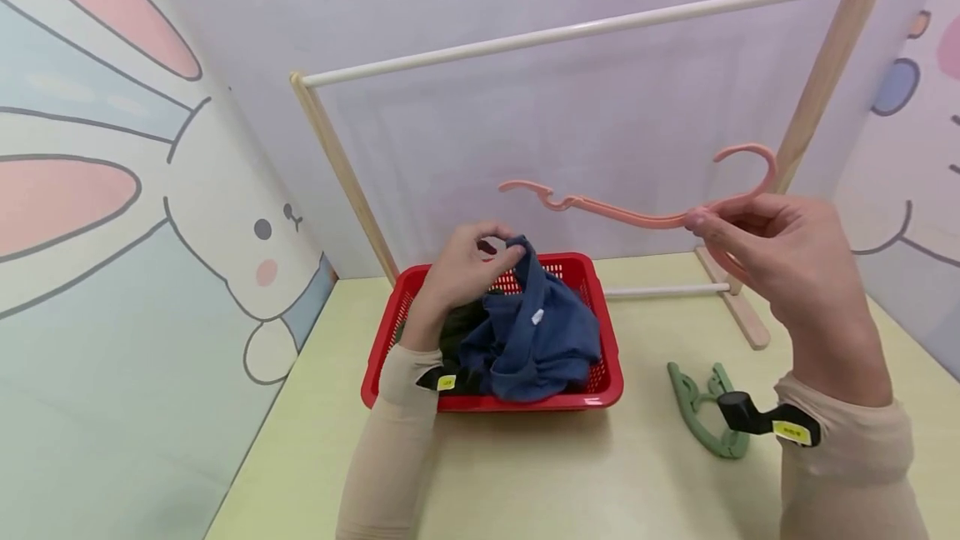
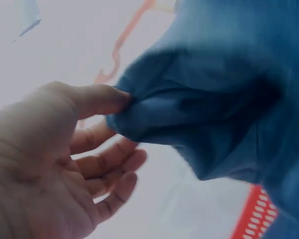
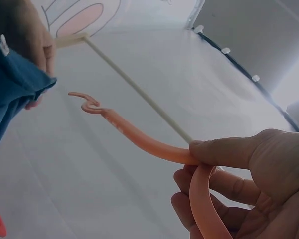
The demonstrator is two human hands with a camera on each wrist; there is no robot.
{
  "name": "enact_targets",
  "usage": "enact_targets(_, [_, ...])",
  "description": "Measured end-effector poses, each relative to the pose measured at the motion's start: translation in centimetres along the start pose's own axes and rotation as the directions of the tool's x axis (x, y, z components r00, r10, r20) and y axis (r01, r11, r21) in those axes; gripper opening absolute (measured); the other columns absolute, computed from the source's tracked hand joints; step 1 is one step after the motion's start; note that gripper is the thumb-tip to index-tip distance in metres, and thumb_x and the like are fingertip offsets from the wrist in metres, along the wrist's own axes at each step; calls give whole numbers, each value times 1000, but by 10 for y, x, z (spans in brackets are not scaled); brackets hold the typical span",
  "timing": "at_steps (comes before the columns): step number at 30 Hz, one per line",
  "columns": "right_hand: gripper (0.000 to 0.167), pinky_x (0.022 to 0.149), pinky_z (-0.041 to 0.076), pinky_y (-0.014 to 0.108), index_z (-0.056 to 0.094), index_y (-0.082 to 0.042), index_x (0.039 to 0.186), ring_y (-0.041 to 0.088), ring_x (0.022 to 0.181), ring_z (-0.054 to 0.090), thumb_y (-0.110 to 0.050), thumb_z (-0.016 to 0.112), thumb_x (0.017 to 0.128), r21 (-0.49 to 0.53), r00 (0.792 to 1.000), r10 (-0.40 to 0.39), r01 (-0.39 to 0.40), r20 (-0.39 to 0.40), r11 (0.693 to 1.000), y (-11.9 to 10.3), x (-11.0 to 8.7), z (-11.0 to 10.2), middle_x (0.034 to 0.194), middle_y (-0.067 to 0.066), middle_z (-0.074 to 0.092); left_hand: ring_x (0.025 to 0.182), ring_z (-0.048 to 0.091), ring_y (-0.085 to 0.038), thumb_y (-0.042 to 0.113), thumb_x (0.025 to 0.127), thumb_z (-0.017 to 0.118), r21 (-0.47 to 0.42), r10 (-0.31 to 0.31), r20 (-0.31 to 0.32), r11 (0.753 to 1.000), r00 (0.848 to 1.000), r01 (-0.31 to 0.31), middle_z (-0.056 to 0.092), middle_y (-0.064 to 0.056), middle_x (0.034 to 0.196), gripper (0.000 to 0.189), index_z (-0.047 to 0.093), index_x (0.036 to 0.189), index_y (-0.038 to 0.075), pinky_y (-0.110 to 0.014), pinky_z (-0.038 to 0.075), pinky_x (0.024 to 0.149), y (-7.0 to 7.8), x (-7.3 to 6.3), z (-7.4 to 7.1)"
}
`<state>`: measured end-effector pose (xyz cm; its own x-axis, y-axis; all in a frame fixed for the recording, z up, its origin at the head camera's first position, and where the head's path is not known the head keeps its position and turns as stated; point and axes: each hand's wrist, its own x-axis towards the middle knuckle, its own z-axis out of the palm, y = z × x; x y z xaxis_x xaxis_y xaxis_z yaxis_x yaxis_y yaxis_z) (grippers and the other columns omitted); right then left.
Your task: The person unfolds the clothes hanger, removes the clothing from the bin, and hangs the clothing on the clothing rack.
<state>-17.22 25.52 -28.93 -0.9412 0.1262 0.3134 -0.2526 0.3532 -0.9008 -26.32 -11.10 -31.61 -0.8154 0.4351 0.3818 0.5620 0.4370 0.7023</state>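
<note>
A blue garment [image 1: 555, 332] with a small white mark lies bunched in the red basket [image 1: 613, 357]. My left hand [image 1: 468, 265] pinches an edge of its cloth between thumb and forefinger and lifts it above the rim; the other fingers are loosely bent in the left wrist view. My right hand [image 1: 795, 257] grips a pink clothes hanger [image 1: 630, 217] near its middle, held in the air right of the basket. The hanger's hook curls up beside the hand, and one arm points left toward the garment. Darker cloth [image 1: 461, 327] lies under the blue one.
A green folding hanger [image 1: 697, 415] lies on the table [image 1: 525, 482] below my right wrist. Behind the basket stands a clothes rack with a white rail [image 1: 585, 30] and wooden posts [image 1: 825, 82]. Walls with cartoon rabbits close in both sides.
</note>
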Motion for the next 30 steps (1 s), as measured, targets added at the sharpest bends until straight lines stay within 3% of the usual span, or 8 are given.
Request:
enact_targets(4, [28, 74, 60, 17, 85, -7, 123, 14, 87, 70, -24, 87, 100, 16, 1000, -12, 12, -7, 1000, 0, 1, -1, 97, -12, 83, 102, 67, -29, 11, 106, 72, -122, 80, -115, 988, 990, -94, 76, -14, 114, 16, 78, 116, 0, -37, 60, 87, 10, -9, -4])
enact_targets(8, [28, 74, 60, 17, 84, -6, 122, 14, 87, 70, -23, 87, 100, 16, 1000, -22, 23, -7, 1000, -1, 1, 0, 96, -11, 84, 96, 65, -27, 3, 105, 70, -199, 141, -205, 963, 969, -183, 74, -18, 111, 13, 76, 113, -4, -30, 59, 81, 13, -18, -5])
enact_targets(12, [29, 74, 59, 17, 84, -6, 123, 15, 87, 69, -23, 87, 100, 6, 1000, -18, 18, -8, 1000, -1, -1, -2, 95, -11, 83, 100, 64, -27, -1, 105, 70, -233, 163, -250, 947, 954, -223, 73, -20, 110, 11, 75, 112, -6, -30, 56, 90, 12, -25, -1])
enact_targets(18, [31, 71, 57, 19, 84, -6, 124, 16, 85, 66, -23, 88, 99, 21, 1000, -13, 13, -5, 1000, -3, -2, -3, 96, -9, 83, 97, 68, -32, -1, 106, 70, -269, 119, -207, 947, 971, -173, 73, -18, 117, 15, 75, 119, -5, -29, 61, 87, 7, -32, 9])
enact_targets(21, [33, 68, 56, 19, 83, -4, 125, 16, 84, 65, -23, 88, 99, 34, 1000, -17, 17, -12, 999, -5, -3, -4, 96, -5, 84, 104, 69, -31, 0, 106, 71, -260, 109, -191, 953, 976, -157, 73, -18, 120, 17, 76, 122, -4, -29, 62, 90, 6, -32, 12])
enact_targets(26, [36, 70, 59, 19, 82, -3, 127, 17, 85, 68, -24, 89, 98, 27, 1000, -22, 23, -19, 999, -9, -3, -5, 99, -2, 84, 115, 69, -31, 6, 106, 72, -200, 76, -157, 974, 985, -107, 74, -17, 129, 31, 75, 136, 1, -37, 63, 94, 5, -30, 15])
enact_targets(30, [33, 69, 58, 19, 83, -3, 125, 18, 83, 68, -22, 88, 99, 30, 999, -35, 36, -19, 999, -9, -3, -3, 97, -3, 84, 125, 70, -31, 13, 106, 75, -93, -6, -146, 996, 989, -8, 71, -15, 143, 48, 67, 152, 6, -45, 63, 102, 2, -33, 14])
